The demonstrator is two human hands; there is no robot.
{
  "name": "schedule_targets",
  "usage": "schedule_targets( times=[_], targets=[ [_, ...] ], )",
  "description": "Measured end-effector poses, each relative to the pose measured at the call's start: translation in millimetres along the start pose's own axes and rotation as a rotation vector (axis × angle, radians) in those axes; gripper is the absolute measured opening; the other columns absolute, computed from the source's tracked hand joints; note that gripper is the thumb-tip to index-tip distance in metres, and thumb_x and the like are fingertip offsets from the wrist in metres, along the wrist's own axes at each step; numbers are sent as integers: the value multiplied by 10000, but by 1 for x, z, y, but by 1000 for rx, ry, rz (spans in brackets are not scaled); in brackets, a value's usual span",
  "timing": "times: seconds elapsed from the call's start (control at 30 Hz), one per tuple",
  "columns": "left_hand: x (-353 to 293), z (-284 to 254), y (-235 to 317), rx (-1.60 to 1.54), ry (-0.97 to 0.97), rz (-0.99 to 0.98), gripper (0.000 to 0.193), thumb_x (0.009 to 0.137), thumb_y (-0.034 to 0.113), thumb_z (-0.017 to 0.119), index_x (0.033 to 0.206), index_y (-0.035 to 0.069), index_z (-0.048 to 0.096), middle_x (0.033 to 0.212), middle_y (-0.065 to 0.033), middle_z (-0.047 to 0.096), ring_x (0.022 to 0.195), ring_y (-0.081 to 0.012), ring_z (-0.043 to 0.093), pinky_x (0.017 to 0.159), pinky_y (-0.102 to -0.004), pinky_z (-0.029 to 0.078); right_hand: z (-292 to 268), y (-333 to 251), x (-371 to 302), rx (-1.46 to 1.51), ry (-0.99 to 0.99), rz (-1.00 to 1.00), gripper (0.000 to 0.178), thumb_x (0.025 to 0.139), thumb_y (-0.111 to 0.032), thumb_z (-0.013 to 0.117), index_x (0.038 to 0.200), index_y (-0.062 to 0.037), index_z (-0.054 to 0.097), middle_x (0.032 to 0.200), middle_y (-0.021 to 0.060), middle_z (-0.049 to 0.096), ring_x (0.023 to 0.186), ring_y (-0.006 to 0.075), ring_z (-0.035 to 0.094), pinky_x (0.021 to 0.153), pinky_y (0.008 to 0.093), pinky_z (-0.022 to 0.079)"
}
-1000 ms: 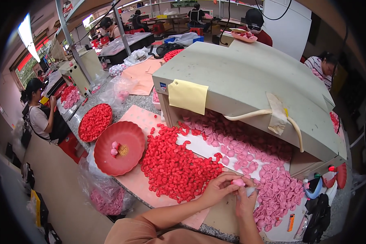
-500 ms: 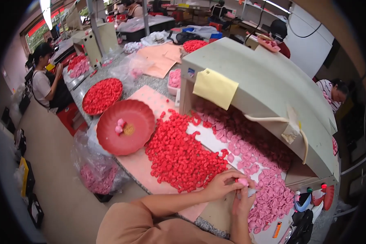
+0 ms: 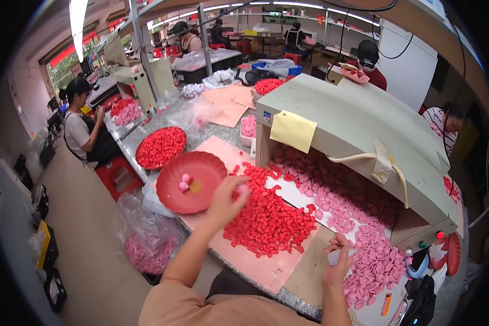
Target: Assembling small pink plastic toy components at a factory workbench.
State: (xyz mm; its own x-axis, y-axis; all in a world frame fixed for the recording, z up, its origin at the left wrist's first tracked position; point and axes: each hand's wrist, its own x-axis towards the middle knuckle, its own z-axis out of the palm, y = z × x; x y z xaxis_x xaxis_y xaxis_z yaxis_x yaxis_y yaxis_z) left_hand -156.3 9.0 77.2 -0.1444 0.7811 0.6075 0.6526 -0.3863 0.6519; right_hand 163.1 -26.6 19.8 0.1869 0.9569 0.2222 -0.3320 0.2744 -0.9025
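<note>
My left hand (image 3: 227, 202) is raised over the left edge of a pile of small red pieces (image 3: 271, 223), near a red scalloped plate (image 3: 171, 190). Its fingers close on a small rounded pink piece (image 3: 241, 189), slightly blurred. On the plate lie a few pink-and-red pieces (image 3: 185, 182) beside a golden mark. My right hand (image 3: 338, 266) is beside a heap of thin pink cupped pieces (image 3: 372, 266), its fingers curled around a small whitish flat piece (image 3: 334, 256). Part of that piece is hidden by the fingers.
A grey-green hooded machine (image 3: 353, 146) covers a white strip with more pink pieces. A red bowl (image 3: 161, 148) of red pieces stands behind the plate. Beside the table hangs a clear bag (image 3: 146, 233) of pink pieces. An orange lighter (image 3: 386, 304) lies near right. A co-worker (image 3: 84, 127) sits at left.
My hands have separated: the left moved up and left toward the plate with the pink piece, while the right stays by the pink heap. The head view has shifted.
</note>
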Motion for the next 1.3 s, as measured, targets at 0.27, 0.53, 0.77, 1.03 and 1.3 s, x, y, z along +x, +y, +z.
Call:
schedule_targets(
  times=[0.27, 0.53, 0.77, 1.03, 1.3],
  targets=[
    [-1, -97, -137, 589, -174, -150, 252, 717, 250, 686, 914, 96, 654, 928, -67, 620, 1016, -276, 505, 923, -425, 336, 7, -3, -8, -195, -199, -48, 408, 919, -316, 441, 1074, 45, 550, 860, 84, 566, 686, 122, 521, 642, 243, 411],
    [8, -99, -157, 606, -249, -312, 286, 769, 225, 644, 1023, 95, 621, 1043, -90, 577, 1042, -300, 503, 900, -398, 397, 4, -5, -9, -186, -217, -51, 414, 923, -329, 430, 1078, 33, 557, 859, 78, 571, 683, 117, 520, 628, 235, 400],
    [26, -26, 95, -768, 9, 144, 200, 867, -18, 486, 1054, 44, 518, 950, -68, 547, 858, -212, 558, 802, -314, 463, -2, 13, -8, -232, -182, 87, 351, 917, -273, 448, 1095, 4, 569, 905, 51, 604, 749, 101, 536, 668, 225, 423],
    [-7, 56, 264, -2178, -283, 194, 80, 890, 86, 464, 929, 31, 507, 951, -148, 502, 822, -203, 531, 729, -339, 477, -4, 25, 5, -207, -165, 123, 374, 916, -327, 465, 1130, -35, 557, 888, 4, 559, 783, 76, 511, 681, 213, 415],
    [-28, 123, 315, -2487, -824, -456, 73, 888, 87, 421, 873, 55, 485, 868, -125, 482, 725, -182, 470, 632, -304, 424, -6, 42, 18, -227, -151, -23, 200, 880, -152, 547, 1026, -23, 590, 944, 63, 601, 877, 115, 543, 789, 269, 434]
  ],
)
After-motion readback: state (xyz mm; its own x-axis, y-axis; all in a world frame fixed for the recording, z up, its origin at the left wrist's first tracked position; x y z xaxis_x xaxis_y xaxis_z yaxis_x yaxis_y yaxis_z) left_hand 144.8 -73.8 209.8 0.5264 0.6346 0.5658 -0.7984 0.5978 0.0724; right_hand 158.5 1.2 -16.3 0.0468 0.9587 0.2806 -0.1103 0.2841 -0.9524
